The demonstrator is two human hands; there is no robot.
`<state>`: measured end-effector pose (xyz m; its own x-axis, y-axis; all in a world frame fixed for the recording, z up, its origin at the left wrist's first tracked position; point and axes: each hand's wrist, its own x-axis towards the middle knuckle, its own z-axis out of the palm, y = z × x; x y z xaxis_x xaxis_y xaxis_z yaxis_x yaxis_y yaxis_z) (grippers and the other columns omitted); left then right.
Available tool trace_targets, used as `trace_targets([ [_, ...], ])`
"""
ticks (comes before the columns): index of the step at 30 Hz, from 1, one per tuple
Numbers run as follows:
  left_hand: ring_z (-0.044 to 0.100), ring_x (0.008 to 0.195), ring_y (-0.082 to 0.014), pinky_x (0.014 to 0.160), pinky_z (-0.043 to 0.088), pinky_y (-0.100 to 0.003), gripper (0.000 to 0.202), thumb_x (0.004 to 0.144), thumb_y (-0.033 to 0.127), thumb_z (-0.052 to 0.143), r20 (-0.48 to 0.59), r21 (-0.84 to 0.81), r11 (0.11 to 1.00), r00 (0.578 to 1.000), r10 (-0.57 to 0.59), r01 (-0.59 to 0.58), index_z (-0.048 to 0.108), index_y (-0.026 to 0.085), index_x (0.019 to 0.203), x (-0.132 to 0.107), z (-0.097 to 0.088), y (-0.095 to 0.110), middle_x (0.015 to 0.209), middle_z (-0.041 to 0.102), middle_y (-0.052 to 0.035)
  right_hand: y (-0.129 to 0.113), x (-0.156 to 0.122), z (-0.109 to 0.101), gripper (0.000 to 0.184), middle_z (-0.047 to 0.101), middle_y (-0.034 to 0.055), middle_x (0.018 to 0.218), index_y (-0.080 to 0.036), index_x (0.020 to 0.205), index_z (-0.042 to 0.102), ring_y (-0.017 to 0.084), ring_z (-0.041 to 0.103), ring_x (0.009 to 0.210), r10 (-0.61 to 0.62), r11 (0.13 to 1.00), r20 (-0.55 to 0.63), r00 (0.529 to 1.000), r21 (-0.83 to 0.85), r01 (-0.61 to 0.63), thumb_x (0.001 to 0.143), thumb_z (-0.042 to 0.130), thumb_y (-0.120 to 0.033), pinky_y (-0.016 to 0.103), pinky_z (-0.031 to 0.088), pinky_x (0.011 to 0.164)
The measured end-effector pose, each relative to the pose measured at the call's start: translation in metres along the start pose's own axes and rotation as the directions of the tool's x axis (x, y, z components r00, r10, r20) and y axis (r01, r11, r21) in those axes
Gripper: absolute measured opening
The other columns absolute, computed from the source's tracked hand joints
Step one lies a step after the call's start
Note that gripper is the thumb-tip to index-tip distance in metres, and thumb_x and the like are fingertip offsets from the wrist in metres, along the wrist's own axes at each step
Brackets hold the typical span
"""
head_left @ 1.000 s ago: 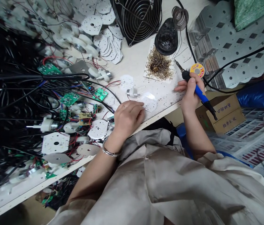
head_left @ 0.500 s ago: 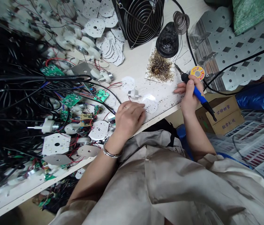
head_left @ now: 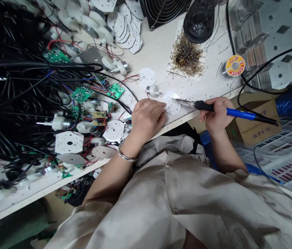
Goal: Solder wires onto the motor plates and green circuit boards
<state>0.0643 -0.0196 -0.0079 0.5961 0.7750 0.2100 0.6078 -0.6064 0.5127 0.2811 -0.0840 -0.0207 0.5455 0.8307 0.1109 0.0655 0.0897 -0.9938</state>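
Soldering iron (head_left: pixel 235 113), tip left, in right hand (head_left: pixel 215 113)

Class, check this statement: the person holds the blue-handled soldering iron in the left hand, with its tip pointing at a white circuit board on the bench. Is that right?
Not quite: the head view shows the blue-handled soldering iron in the right hand, not the left hand. Its tip does point at the white circuit board.

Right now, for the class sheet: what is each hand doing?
Left hand: open, palm down, holding nothing visible.
Right hand: closed, holding a soldering iron.
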Motion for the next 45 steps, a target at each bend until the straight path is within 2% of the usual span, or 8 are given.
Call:
trace_targets([
  [6, 0.071, 0.099, -0.0218, 0.097, 0.052, -0.045, 0.012, 0.088, 0.020, 0.057, 0.028, -0.024, 1.000, 1.000, -0.006, 0.007, 0.068, 0.023, 0.084, 0.0003, -0.0022, 0.0002, 0.105, 0.078, -0.0017, -0.0025, -0.0112, 0.0018, 0.045, 0.052, -0.0078, 0.043, -0.022, 0.075, 0.064, 0.007, 0.044, 0.027, 0.089, 0.996, 0.124, 0.988, -0.016, -0.088, 0.091, 0.055, -0.063, 0.016, 0.030, 0.024],
  [13, 0.070, 0.097, -0.0199, 0.115, 0.041, -0.054, 0.009, 0.087, 0.019, 0.060, 0.026, -0.034, 0.999, 0.999, -0.032, 0.033, 0.066, 0.024, 0.082, -0.0010, -0.0019, 0.0031, 0.105, 0.077, 0.0002, -0.0038, -0.0078, 0.0027, 0.044, 0.053, -0.0086, 0.044, -0.021, 0.074, 0.064, 0.005, 0.044, 0.027, 0.104, 0.994, 0.146, 0.984, 0.006, -0.106, 0.090, 0.058, -0.061, 0.014, 0.029, 0.026],
  [17, 0.070, 0.098, -0.0209, 0.118, 0.037, -0.059, 0.008, 0.086, 0.019, 0.061, 0.020, -0.034, 0.999, 0.999, -0.035, 0.035, 0.065, 0.024, 0.081, -0.0010, -0.0009, 0.0039, 0.104, 0.076, 0.0007, -0.0057, -0.0077, 0.0020, 0.044, 0.054, -0.0084, 0.044, -0.021, 0.077, 0.065, 0.005, 0.043, 0.028, 0.138, 0.990, 0.178, 0.974, -0.021, -0.136, 0.091, 0.056, -0.062, 0.016, 0.030, 0.027],
  [20, 0.070, 0.097, -0.0208, 0.118, 0.037, -0.059, 0.009, 0.085, 0.020, 0.060, 0.021, -0.001, 0.999, 0.999, -0.034, 0.034, 0.065, 0.024, 0.079, -0.0010, -0.0004, 0.0036, 0.102, 0.076, 0.0007, -0.0063, -0.0067, 0.0014, 0.042, 0.055, -0.0082, 0.045, -0.021, 0.079, 0.067, 0.005, 0.043, 0.028, 0.133, 0.991, 0.206, 0.970, -0.007, -0.134, 0.092, 0.056, -0.060, 0.016, 0.031, 0.028],
  [31, 0.070, 0.096, -0.0200, 0.119, 0.034, -0.060, 0.010, 0.086, 0.019, 0.059, -0.002, -0.003, 1.000, 1.000, -0.016, 0.016, 0.065, 0.024, 0.079, -0.0034, 0.0021, 0.0013, 0.103, 0.076, 0.0014, -0.0082, -0.0057, 0.0011, 0.036, 0.058, -0.0076, 0.047, -0.021, 0.078, 0.068, 0.005, 0.045, 0.030, 0.149, 0.983, 0.235, 0.960, 0.067, -0.169, 0.092, 0.061, -0.054, 0.016, 0.032, 0.029],
  [37, 0.070, 0.095, -0.0203, 0.118, 0.035, -0.061, 0.011, 0.086, 0.019, 0.059, -0.013, 0.013, 1.000, 1.000, 0.000, 0.000, 0.065, 0.025, 0.079, -0.0039, 0.0035, 0.0007, 0.102, 0.076, 0.0016, -0.0059, -0.0056, 0.0010, 0.035, 0.056, -0.0085, 0.046, -0.021, 0.078, 0.067, 0.005, 0.045, 0.029, 0.118, 0.984, 0.201, 0.972, 0.107, -0.142, 0.092, 0.061, -0.053, 0.015, 0.030, 0.028],
  [42, 0.070, 0.093, -0.0199, 0.117, 0.036, -0.060, 0.011, 0.087, 0.020, 0.058, -0.013, 0.032, 0.999, 1.000, 0.003, -0.003, 0.062, 0.024, 0.078, -0.0032, 0.0026, 0.0020, 0.102, 0.077, 0.0021, -0.0051, -0.0056, -0.0003, 0.037, 0.055, -0.0082, 0.046, -0.021, 0.079, 0.067, 0.005, 0.045, 0.029, 0.118, 0.988, 0.245, 0.962, 0.064, -0.137, 0.093, 0.059, -0.055, 0.015, 0.031, 0.028],
  [45, 0.070, 0.094, -0.0202, 0.118, 0.035, -0.061, 0.010, 0.087, 0.020, 0.058, 0.005, 0.012, 1.000, 1.000, -0.022, 0.022, 0.062, 0.024, 0.078, -0.0030, 0.0020, 0.0027, 0.103, 0.076, 0.0013, -0.0034, -0.0066, 0.0002, 0.038, 0.054, -0.0082, 0.046, -0.021, 0.078, 0.066, 0.005, 0.042, 0.028, 0.078, 0.994, 0.206, 0.975, 0.063, -0.093, 0.094, 0.058, -0.054, 0.015, 0.028, 0.027],
])
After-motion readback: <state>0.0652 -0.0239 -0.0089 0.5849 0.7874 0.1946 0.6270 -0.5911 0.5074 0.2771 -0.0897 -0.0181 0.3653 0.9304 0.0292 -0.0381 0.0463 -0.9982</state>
